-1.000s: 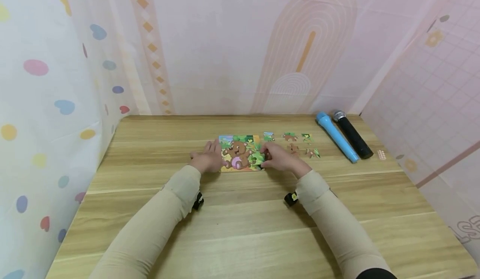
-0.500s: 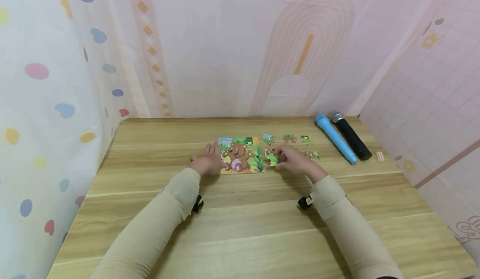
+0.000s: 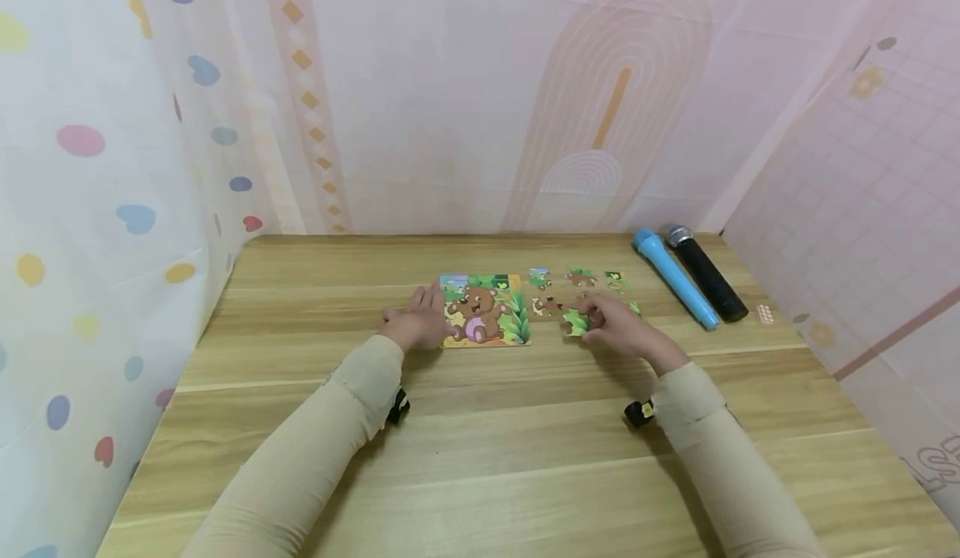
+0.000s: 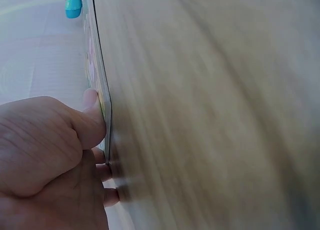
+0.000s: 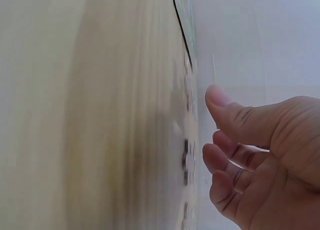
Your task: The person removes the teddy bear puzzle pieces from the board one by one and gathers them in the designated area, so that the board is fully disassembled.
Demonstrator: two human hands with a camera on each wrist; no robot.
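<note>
My left hand (image 3: 417, 321) rests at the left edge of a flat bear-picture puzzle board (image 3: 480, 325). In the left wrist view its thumb (image 4: 92, 117) lies over the board's edge and the fingertips touch beside it. My right hand (image 3: 618, 325) pinches a green and brown puzzle piece (image 3: 576, 323) over the table, right of the board. The right wrist view shows this piece only as a thin edge (image 5: 214, 70) by the thumb. Loose puzzle pieces lie around the hand: one with blue (image 3: 539, 278), a brown one (image 3: 547, 306), another brown and green one (image 3: 581, 277).
A further piece (image 3: 615, 276) lies at the back right of the group, and another is partly hidden behind the right hand. A blue microphone (image 3: 675, 279) and a black microphone (image 3: 708, 275) lie farther right. A small dotted card (image 3: 764, 314) sits near the table's right edge.
The right hand has moved right from the board, carrying the green and brown piece off it. The bear picture beneath is now uncovered there. My left hand has stayed in place.
</note>
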